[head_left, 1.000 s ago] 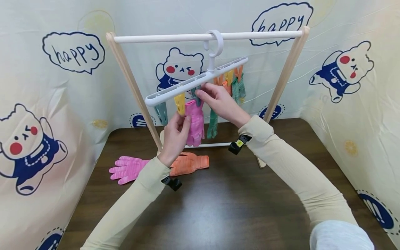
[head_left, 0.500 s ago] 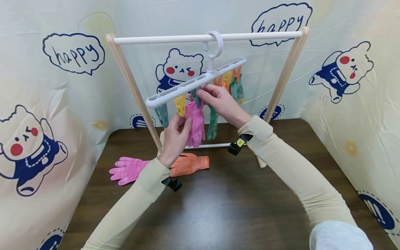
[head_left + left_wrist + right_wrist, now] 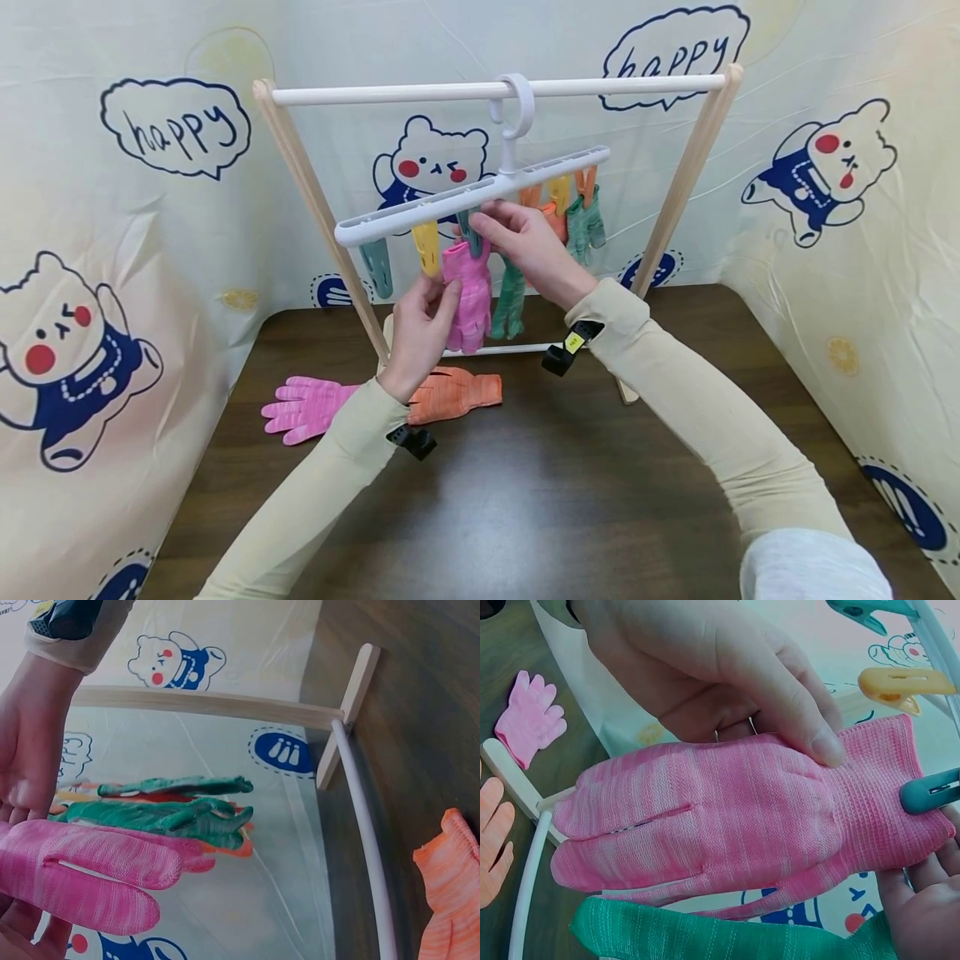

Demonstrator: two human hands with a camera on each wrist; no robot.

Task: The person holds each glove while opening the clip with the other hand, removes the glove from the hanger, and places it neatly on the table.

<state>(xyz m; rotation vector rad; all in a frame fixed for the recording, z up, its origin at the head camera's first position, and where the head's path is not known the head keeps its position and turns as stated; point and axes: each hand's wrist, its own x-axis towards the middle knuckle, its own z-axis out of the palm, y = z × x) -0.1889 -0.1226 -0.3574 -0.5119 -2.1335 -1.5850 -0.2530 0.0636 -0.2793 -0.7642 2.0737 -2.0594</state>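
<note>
A pink glove hangs fingers-down below a white hanger. My left hand pinches the side of this glove, its thumb across the knit in the right wrist view. My right hand is at the cuff, thumb and fingers at the upper part of a teal clothespin, whose tip lies over the cuff. Some right fingers pass behind the cuff in the right wrist view; the thumb is out of that frame. A yellow clothespin and another teal clothespin hang without gloves to the left.
Further along the hanger, green gloves and an orange glove hang from clothespins. The hanger hooks onto the white rod of a wooden-legged rack. On the table lie another pink glove and an orange glove.
The hanger has swivelled slightly, its near left end moving left and its far end right, along with the hanging gloves. Both hands stay almost in place at the pink glove.
</note>
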